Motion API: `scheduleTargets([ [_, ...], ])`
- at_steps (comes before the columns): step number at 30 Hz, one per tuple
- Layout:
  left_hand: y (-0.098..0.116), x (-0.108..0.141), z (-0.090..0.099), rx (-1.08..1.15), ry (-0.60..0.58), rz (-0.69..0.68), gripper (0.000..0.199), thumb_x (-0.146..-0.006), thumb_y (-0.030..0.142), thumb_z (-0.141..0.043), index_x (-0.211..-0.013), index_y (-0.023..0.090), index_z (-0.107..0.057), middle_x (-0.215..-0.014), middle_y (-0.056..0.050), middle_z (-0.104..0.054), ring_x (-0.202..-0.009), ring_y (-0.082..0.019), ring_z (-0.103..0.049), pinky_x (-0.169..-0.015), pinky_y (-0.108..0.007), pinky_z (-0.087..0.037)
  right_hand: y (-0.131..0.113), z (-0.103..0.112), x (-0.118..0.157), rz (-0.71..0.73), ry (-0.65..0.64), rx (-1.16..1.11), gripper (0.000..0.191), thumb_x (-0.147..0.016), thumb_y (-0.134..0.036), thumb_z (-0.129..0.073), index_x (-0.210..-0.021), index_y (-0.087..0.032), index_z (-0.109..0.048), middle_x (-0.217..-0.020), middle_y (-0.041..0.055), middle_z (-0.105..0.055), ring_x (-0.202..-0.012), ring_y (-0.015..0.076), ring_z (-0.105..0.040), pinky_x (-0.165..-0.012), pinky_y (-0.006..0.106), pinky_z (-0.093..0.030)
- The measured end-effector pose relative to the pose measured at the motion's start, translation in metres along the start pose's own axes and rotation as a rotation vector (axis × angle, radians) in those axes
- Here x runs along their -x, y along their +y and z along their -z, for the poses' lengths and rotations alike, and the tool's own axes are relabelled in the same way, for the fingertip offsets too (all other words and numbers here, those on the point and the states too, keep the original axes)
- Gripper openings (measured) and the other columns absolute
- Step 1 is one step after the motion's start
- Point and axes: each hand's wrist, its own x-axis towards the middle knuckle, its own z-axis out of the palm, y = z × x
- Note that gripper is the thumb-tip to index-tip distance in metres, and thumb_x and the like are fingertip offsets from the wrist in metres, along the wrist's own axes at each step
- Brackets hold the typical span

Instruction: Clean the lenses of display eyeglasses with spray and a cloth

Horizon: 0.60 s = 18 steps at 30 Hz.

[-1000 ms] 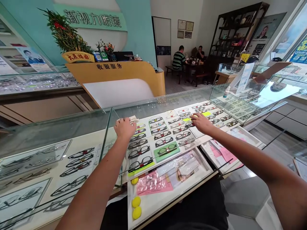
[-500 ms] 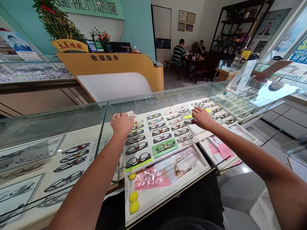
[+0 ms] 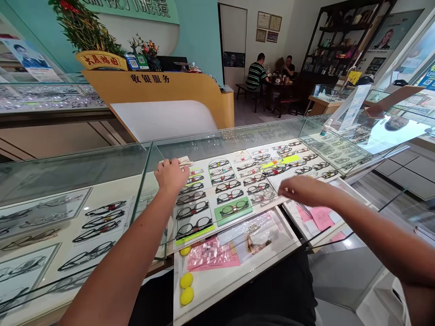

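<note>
My left hand (image 3: 171, 175) is closed on a pale layered bundle (image 3: 184, 160), which could be folded paper or cloth. It rests over the left end of the tray of eyeglasses. My right hand (image 3: 299, 189) hangs above the tray's front edge with bent fingers; their tips are hidden and slightly blurred. Near it, dark-framed glasses (image 3: 276, 170) lie with a bright yellow slip (image 3: 288, 159). Rows of glasses (image 3: 230, 195) fill the white tray under my hands, and one pair rests on a green card (image 3: 222, 219).
A pulled-out drawer (image 3: 207, 301) holds pink packets (image 3: 214, 258) and round yellow pieces (image 3: 186, 296). Glass panels (image 3: 144, 181) edge the display case. Beyond stands a wooden counter (image 3: 190, 86). Two people sit at a table (image 3: 277, 86) in the back.
My right hand has left the glasses with the yellow slip and come back toward me, down to the right. My left hand stays on the pale bundle. The view has shifted slightly.
</note>
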Motion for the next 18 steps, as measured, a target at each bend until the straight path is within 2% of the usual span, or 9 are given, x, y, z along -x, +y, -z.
scheduleTargets([
  [2, 0.001, 0.000, 0.001, -0.003, 0.001, 0.007, 0.055, -0.100, 0.044, -0.042, -0.139, 0.013, -0.065, -0.143, -0.026, -0.059, -0.136, -0.046, -0.048, -0.109, -0.059, -0.046, 0.003, -0.024, 0.011, 0.025, -0.221, 0.002, 0.033, -0.095, -0.034, -0.061, -0.065, -0.026, -0.071, -0.067, 0.0032, -0.073, -0.054, 0.0180, -0.062, -0.053, 0.032, -0.042],
  [3, 0.002, 0.001, 0.001, -0.003, -0.004, 0.009, 0.055, -0.100, 0.044, -0.042, -0.139, 0.013, -0.065, -0.143, -0.026, -0.059, -0.136, -0.046, -0.048, -0.109, -0.058, -0.046, 0.009, -0.038, 0.012, 0.012, -0.395, 0.039, 0.033, -0.093, -0.031, -0.061, -0.062, -0.025, -0.070, -0.068, 0.0055, -0.074, -0.054, 0.0186, -0.062, -0.053, 0.033, -0.043],
  [4, 0.002, 0.001, 0.001, -0.004, -0.009, 0.010, 0.055, -0.100, 0.044, -0.043, -0.139, 0.013, -0.065, -0.143, -0.025, -0.059, -0.137, -0.046, -0.048, -0.109, -0.058, -0.046, 0.018, -0.053, 0.011, -0.027, -0.486, 0.088, 0.032, -0.092, -0.028, -0.062, -0.062, -0.025, -0.071, -0.072, 0.0079, -0.076, -0.058, 0.0197, -0.065, -0.057, 0.034, -0.046],
  [6, 0.003, 0.001, 0.002, -0.011, -0.015, 0.008, 0.055, -0.101, 0.044, -0.043, -0.140, 0.012, -0.064, -0.143, -0.025, -0.059, -0.136, -0.046, -0.048, -0.109, -0.059, -0.047, 0.042, -0.080, 0.001, -0.085, -0.515, 0.133, 0.025, -0.088, -0.023, -0.066, -0.065, -0.023, -0.075, -0.077, 0.0115, -0.079, -0.065, 0.0224, -0.070, -0.064, 0.036, -0.053],
  [8, 0.004, 0.001, 0.002, -0.023, -0.009, 0.006, 0.055, -0.101, 0.044, -0.043, -0.140, 0.012, -0.064, -0.142, -0.025, -0.059, -0.135, -0.045, -0.049, -0.109, -0.058, -0.047, 0.070, -0.101, -0.015, -0.147, -0.477, 0.175, 0.018, -0.089, -0.023, -0.068, -0.075, -0.020, -0.080, -0.082, 0.0127, -0.080, -0.074, 0.0241, -0.074, -0.072, 0.037, -0.057],
  [11, 0.004, 0.000, 0.001, -0.035, -0.004, 0.010, 0.054, -0.102, 0.045, -0.043, -0.140, 0.012, -0.064, -0.143, -0.025, -0.058, -0.135, -0.045, -0.048, -0.109, -0.059, -0.047, 0.110, -0.120, -0.044, -0.240, -0.350, 0.250, 0.023, -0.099, -0.031, -0.064, -0.099, -0.015, -0.081, -0.098, 0.0131, -0.081, -0.090, 0.0240, -0.076, -0.085, 0.040, -0.060],
  [13, 0.004, -0.002, -0.001, -0.038, -0.010, 0.013, 0.054, -0.102, 0.045, -0.043, -0.140, 0.013, -0.064, -0.144, -0.024, -0.058, -0.136, -0.045, -0.048, -0.109, -0.060, -0.048, 0.133, -0.129, -0.064, -0.278, -0.232, 0.305, 0.029, -0.100, -0.031, -0.061, -0.108, -0.011, -0.081, -0.111, 0.0218, -0.079, -0.102, 0.0314, -0.075, -0.089, 0.045, -0.060],
  [15, 0.003, -0.005, -0.004, -0.041, -0.014, 0.021, 0.054, -0.101, 0.046, -0.044, -0.140, 0.014, -0.063, -0.144, -0.024, -0.058, -0.136, -0.046, -0.048, -0.109, -0.062, -0.048, 0.152, -0.135, -0.082, -0.251, -0.102, 0.343, 0.036, -0.100, -0.027, -0.055, -0.117, -0.006, -0.078, -0.128, 0.0298, -0.073, -0.119, 0.0386, -0.069, -0.094, 0.050, -0.057],
  [18, 0.001, -0.008, -0.009, -0.053, -0.008, 0.027, 0.053, -0.101, 0.046, -0.044, -0.138, 0.015, -0.064, -0.142, -0.023, -0.058, -0.135, -0.046, -0.049, -0.109, -0.063, -0.049, 0.174, -0.144, -0.109, -0.115, 0.034, 0.355, 0.043, -0.099, -0.021, -0.048, -0.129, -0.002, -0.073, -0.138, 0.0318, -0.068, -0.129, 0.0401, -0.062, -0.103, 0.052, -0.050],
])
